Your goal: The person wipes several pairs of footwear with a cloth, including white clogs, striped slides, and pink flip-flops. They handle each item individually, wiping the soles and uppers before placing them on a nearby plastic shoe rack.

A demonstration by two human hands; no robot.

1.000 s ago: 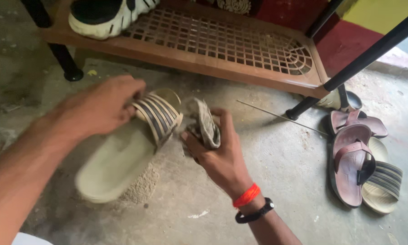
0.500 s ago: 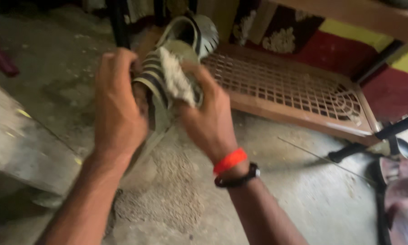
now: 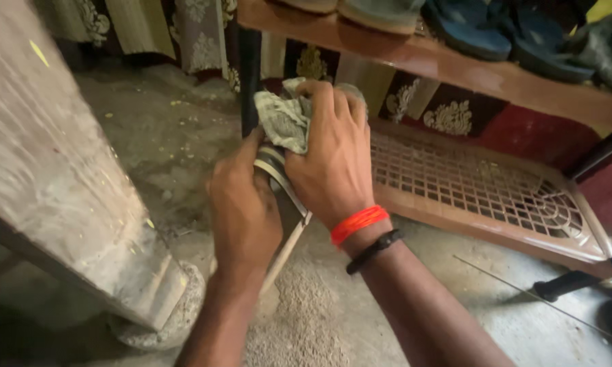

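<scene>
Floor (image 3: 183,129): grey concrete, dusty, sandy patch near bottom.
Rack (image 3: 483,183): brown, lattice lower shelf, black legs, upper shelf with footwear.
Curtain (image 3: 149,27): patterned, behind rack.
Slab (image 3: 54,170): grey, leaning at left.
Light: dim daylight.

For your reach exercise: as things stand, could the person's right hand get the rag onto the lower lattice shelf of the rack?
Probably yes. The right hand grips the rag just left of the lattice shelf, whose visible surface lies bare, with nothing between them.
</scene>
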